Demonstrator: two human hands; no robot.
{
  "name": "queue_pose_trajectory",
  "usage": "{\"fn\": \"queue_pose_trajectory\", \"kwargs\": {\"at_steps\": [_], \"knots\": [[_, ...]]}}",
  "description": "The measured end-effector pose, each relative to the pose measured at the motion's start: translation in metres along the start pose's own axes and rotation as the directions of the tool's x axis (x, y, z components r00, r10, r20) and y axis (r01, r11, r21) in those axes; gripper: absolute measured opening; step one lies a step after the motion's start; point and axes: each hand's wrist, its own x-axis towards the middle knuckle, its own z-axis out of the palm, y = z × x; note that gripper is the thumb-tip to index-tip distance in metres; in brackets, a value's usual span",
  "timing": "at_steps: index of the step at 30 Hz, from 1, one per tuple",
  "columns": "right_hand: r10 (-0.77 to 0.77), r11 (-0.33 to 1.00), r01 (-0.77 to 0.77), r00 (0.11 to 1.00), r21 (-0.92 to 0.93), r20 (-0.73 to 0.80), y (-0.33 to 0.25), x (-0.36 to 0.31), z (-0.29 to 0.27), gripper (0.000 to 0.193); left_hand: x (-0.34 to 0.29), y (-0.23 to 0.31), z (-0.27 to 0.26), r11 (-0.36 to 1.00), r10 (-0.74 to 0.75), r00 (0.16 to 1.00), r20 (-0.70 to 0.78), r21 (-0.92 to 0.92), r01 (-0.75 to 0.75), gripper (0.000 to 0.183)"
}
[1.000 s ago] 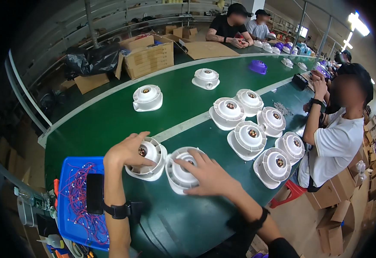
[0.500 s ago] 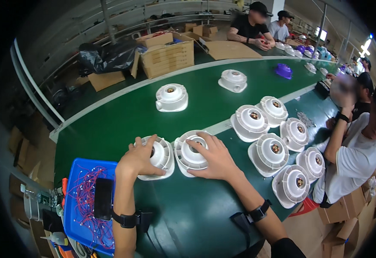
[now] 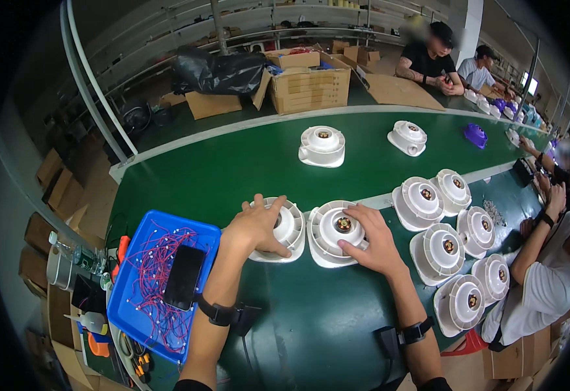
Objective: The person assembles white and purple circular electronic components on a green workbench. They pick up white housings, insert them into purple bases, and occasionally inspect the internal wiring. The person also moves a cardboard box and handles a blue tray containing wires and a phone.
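Metal shelving (image 3: 324, 28) spans the back, with a white pillar (image 3: 471, 29) and bright window (image 3: 529, 84) toward the right.

Round white plastic housings (image 3: 324, 228) show mottled gold-and-dark centres (image 3: 343, 225), contrasted with a deep-green flat tabletop (image 3: 291, 326) bearing a pale grey strip (image 3: 381, 201), a bright blue rectangular plastic tray (image 3: 128, 306), thin white-tipped red wires (image 3: 151, 267), a black rectangular phone (image 3: 184, 277), a purple domed plastic housing (image 3: 475, 135) and a brown cardboard box (image 3: 311, 90).

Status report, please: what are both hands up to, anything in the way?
Left hand: fingers on round white plastic housing. Right hand: same, on matching housing alongside. No obstruction visible.
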Motion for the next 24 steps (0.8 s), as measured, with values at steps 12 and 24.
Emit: {"fn": "queue_pose_trajectory", "kwargs": {"at_steps": [12,24], "knots": [[0.255,0.966,-0.191,0.815,-0.175,0.52,-0.021,0.072,-0.039,0.053,0.012,-0.047,0.002,0.938,0.236,0.963,-0.131,-0.229,-0.261,0.116],[0.263,0.954,-0.143,0.82,-0.262,0.509,-0.026,0.057,-0.031,0.064,0.009,-0.039,-0.002,0.96,0.133,0.99,-0.037,-0.244,-0.138,0.089]]}}
